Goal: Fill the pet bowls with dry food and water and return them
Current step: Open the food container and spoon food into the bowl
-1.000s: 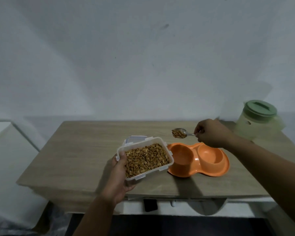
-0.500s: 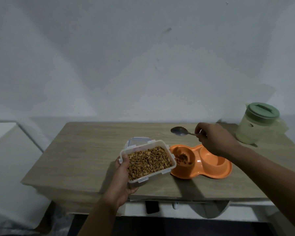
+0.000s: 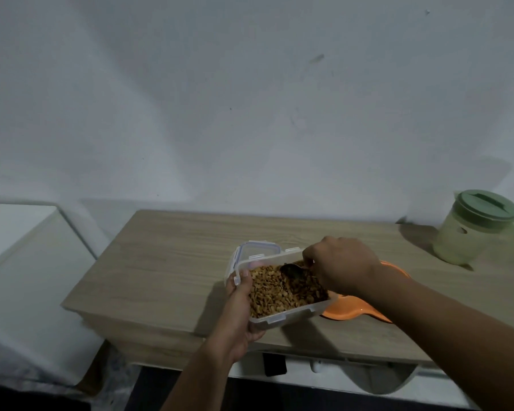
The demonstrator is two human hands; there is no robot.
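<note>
Spanning the foreground, the pale wooden table (image 3: 172, 262) carries the orange plastic double pet bowl (image 3: 350, 310), mostly hidden; the left hand (image 3: 239, 310) grips the clear rectangular kibble container (image 3: 282, 287) close above it, shortening each trip; the right hand (image 3: 343, 266) pinches the metal spoon (image 3: 291, 269), dipped in the kibble.

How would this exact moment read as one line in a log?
step: scooping dry food | left hand: holds food container | right hand: dips spoon into kibble | orange pet bowl: on table, mostly hidden | pitcher: lidded
</note>
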